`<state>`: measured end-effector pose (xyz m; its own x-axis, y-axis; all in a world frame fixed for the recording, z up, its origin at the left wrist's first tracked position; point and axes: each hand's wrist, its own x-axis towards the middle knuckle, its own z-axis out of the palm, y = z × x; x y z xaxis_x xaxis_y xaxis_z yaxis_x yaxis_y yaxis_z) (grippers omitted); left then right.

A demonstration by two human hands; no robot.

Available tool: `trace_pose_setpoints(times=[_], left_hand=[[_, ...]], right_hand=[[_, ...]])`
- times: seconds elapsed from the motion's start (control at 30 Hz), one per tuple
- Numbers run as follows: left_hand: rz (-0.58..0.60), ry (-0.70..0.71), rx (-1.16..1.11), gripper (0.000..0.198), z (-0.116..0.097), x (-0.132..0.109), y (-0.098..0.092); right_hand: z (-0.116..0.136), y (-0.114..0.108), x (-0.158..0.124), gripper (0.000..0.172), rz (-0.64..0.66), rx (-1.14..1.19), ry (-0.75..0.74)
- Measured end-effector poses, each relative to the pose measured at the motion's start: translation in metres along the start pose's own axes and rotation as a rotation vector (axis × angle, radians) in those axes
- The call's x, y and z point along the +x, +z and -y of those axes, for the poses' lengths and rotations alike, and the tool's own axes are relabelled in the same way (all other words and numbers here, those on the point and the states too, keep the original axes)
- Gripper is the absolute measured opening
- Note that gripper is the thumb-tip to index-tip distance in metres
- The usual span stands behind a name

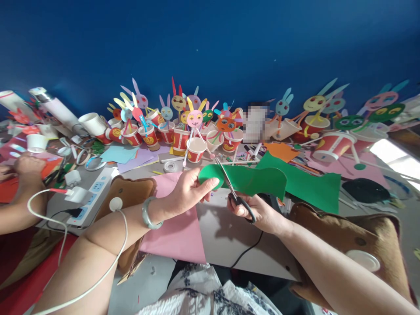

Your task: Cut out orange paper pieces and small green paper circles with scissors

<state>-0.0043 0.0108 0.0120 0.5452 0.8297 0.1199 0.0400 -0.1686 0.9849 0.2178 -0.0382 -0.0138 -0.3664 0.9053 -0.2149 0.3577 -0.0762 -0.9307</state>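
My left hand (189,189) pinches the left end of a green paper sheet (278,181) held above the table. That end of the sheet is rounded. My right hand (259,213) grips black-handled scissors (233,191), whose blades cross the green sheet just right of my left fingers. A grey bangle sits on my left wrist. A pink paper sheet (177,232) lies on the table under my left forearm.
Several paper-cup figures with coloured paper faces and ears (195,131) stand along the blue wall. Another person's hand (28,168) rests at the left near a white power strip (93,192). A roll of tape (169,166), loose coloured papers and brown cushions (354,236) lie around.
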Motion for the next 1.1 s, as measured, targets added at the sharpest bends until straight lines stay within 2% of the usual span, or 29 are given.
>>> trace_pose_setpoints(times=[0.17,0.37,0.5,0.63,0.9,1.1], left_hand=[[0.017,0.004,0.042,0.03,-0.002,0.0,-0.001],[0.007,-0.072,0.038,0.034,0.0,-0.001,-0.002],[0.027,-0.07,0.028,0.034,-0.001,-0.001,-0.004],[0.031,-0.08,0.023,0.033,-0.003,-0.001,-0.005],[0.024,-0.079,0.016,0.031,-0.004,-0.001,-0.006],[0.018,-0.095,0.025,0.031,-0.005,-0.001,-0.007]], right_hand=[[0.002,0.0,0.0,0.075,0.001,0.046,0.035],[0.009,0.0,0.0,0.074,-0.032,0.076,0.051],[0.0,-0.006,0.002,0.07,-0.073,0.007,-0.014],[-0.005,-0.011,0.002,0.06,-0.06,-0.049,-0.017],[-0.008,-0.015,0.005,0.05,-0.027,-0.135,-0.107],[-0.012,-0.019,0.004,0.045,0.014,-0.112,-0.135]])
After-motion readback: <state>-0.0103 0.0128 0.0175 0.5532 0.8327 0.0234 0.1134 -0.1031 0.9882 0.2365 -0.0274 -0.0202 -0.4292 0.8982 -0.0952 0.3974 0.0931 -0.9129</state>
